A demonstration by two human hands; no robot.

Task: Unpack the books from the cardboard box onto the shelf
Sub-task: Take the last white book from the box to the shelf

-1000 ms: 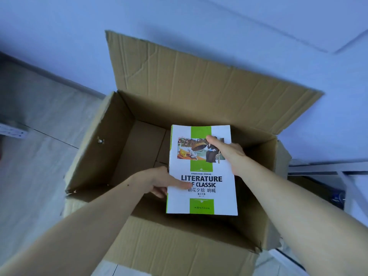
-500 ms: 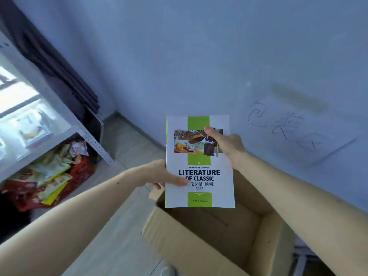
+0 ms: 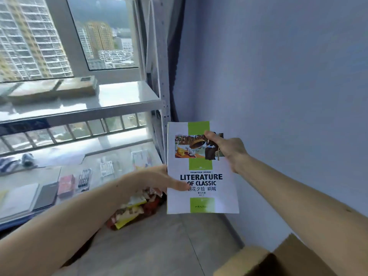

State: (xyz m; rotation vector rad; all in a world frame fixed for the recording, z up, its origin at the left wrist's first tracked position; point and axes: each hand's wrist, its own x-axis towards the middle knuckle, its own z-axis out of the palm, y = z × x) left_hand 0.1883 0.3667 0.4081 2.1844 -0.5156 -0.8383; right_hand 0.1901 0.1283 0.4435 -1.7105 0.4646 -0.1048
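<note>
A white and green book titled "LITERATURE OF CLASSIC" is held upright in mid-air, cover toward me. My left hand grips its left edge, thumb across the cover. My right hand pinches its upper right part, thumb on the picture. The metal shelf stands just left of the book, in front of a window. Only a corner of the cardboard box shows at the bottom right, below my right forearm.
The upper shelf board carries flat brown packages. The lower board holds notebooks, pens and small packs. A heap of colourful snack bags lies on the floor under the shelf. A pale wall fills the right side.
Both hands lifted the book out of the box and carried it up and left toward the shelf. The view swung from the box to the shelf and window.
</note>
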